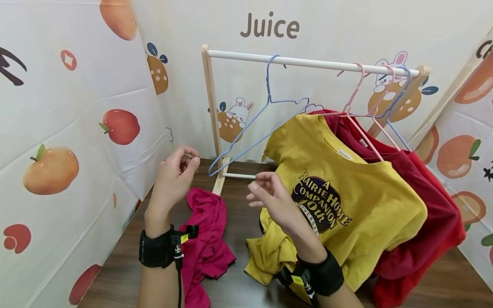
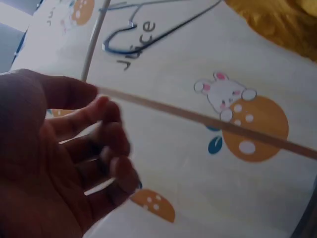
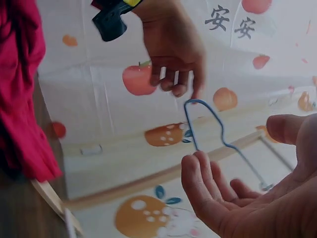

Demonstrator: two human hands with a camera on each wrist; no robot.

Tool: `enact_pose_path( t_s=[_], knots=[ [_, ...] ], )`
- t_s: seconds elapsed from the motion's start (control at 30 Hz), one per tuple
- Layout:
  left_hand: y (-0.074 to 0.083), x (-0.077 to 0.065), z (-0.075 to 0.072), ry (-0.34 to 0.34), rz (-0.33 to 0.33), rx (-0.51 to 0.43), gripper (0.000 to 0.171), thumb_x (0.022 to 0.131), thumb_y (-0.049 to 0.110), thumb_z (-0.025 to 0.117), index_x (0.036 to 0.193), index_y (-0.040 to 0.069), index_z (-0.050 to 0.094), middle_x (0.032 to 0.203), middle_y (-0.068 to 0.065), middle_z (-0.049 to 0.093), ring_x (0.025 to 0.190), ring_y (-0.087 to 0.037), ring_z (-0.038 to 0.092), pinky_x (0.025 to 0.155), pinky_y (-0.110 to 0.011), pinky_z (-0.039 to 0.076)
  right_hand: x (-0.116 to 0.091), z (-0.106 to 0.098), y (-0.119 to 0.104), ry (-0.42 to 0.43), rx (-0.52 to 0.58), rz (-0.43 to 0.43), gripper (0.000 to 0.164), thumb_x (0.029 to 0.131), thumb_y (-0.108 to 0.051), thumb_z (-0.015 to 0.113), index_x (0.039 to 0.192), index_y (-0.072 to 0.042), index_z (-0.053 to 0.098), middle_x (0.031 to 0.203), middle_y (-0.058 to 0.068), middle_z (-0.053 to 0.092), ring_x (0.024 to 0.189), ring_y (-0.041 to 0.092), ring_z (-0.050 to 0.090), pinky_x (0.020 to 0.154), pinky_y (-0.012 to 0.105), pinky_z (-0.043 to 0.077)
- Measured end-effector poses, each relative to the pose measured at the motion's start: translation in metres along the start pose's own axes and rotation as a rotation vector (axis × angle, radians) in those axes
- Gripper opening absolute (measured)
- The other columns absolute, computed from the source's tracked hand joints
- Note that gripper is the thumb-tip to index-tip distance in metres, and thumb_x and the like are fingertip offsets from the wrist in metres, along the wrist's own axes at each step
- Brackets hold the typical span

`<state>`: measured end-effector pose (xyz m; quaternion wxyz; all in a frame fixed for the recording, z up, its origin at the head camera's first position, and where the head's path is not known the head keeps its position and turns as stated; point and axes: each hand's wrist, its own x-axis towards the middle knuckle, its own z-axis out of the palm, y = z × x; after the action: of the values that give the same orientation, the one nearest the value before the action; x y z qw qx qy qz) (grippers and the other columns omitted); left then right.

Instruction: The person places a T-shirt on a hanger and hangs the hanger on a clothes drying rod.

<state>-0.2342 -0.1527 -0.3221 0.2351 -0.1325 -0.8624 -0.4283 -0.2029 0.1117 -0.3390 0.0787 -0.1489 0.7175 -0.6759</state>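
My left hand (image 1: 174, 182) hovers in the air just left of an empty blue clothes hanger (image 1: 246, 128), its fingers loosely bent with nothing in them. The hanger hooks over the white bar of a clothes rack (image 1: 246, 55). My right hand (image 1: 272, 197), also holding nothing, is raised under the hanger's lower bar, in front of a yellow printed T-shirt (image 1: 369, 188). In the right wrist view its fingers (image 3: 213, 181) are relaxed and apart from the thumb. A crumpled magenta garment (image 1: 208, 231) lies on the table below, between my forearms.
Dark red (image 1: 417, 205) and bright red shirts hang behind the yellow one, on pink hangers (image 1: 356, 98) and another blue hanger (image 1: 396, 98) at the rack's right end. The rack's wooden post (image 1: 212, 102) stands at left. Fruit-printed cloth walls (image 1: 84, 179) enclose the brown wooden table (image 1: 123, 265).
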Motion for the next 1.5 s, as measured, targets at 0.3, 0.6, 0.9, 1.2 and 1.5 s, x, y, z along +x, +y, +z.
enact_pose_path(
  t_s=[0.3,0.6,0.9,1.2,1.5],
  knots=[
    [-0.025,-0.003,-0.018,-0.199,-0.075,0.114,0.019,0.106,0.023,0.053,0.115,0.009,0.062,0.081,-0.006,0.064,0.068,-0.019,0.054,0.066,-0.032,0.042,0.036,0.026,0.005,-0.041,0.302,0.154,0.056,0.103,-0.033,0.056,0.145,-0.005,0.031,0.147,0.022,0.048,0.129,0.039,0.060,0.103,0.048,0.054],
    [-0.027,-0.004,-0.027,-0.286,-0.111,0.155,0.021,0.106,0.026,0.054,0.116,0.009,0.063,0.084,-0.006,0.065,0.070,-0.020,0.055,0.066,-0.033,0.043,0.066,0.044,-0.005,-0.053,0.581,0.223,0.074,0.100,-0.044,0.056,0.155,-0.006,0.024,0.153,0.023,0.047,0.138,0.043,0.053,0.110,0.054,0.046],
    [-0.024,-0.004,-0.026,-0.311,-0.113,0.165,0.022,0.107,0.026,0.054,0.118,0.009,0.063,0.085,-0.006,0.066,0.071,-0.020,0.054,0.065,-0.034,0.043,0.080,0.057,-0.022,-0.021,0.705,0.260,0.049,0.096,-0.041,0.066,0.127,-0.016,0.039,0.095,0.004,0.060,0.096,0.022,0.069,0.103,0.049,0.053],
    [-0.026,-0.003,-0.022,-0.306,-0.105,0.175,0.021,0.106,0.024,0.054,0.118,0.009,0.063,0.084,-0.006,0.063,0.073,-0.019,0.053,0.068,-0.033,0.042,0.076,0.048,-0.026,0.036,0.650,0.203,0.034,0.100,-0.020,0.059,0.068,-0.012,0.050,0.064,-0.003,0.047,0.057,0.011,0.048,0.067,0.029,0.051],
    [-0.024,-0.002,-0.021,-0.313,-0.106,0.168,0.021,0.106,0.024,0.054,0.118,0.009,0.063,0.084,-0.006,0.063,0.074,-0.022,0.054,0.068,-0.033,0.042,0.062,0.032,-0.030,-0.042,0.584,0.095,0.011,0.099,-0.009,0.045,0.090,-0.014,0.044,0.069,-0.006,0.044,0.052,0.006,0.039,0.058,0.025,0.045]
  ],
)
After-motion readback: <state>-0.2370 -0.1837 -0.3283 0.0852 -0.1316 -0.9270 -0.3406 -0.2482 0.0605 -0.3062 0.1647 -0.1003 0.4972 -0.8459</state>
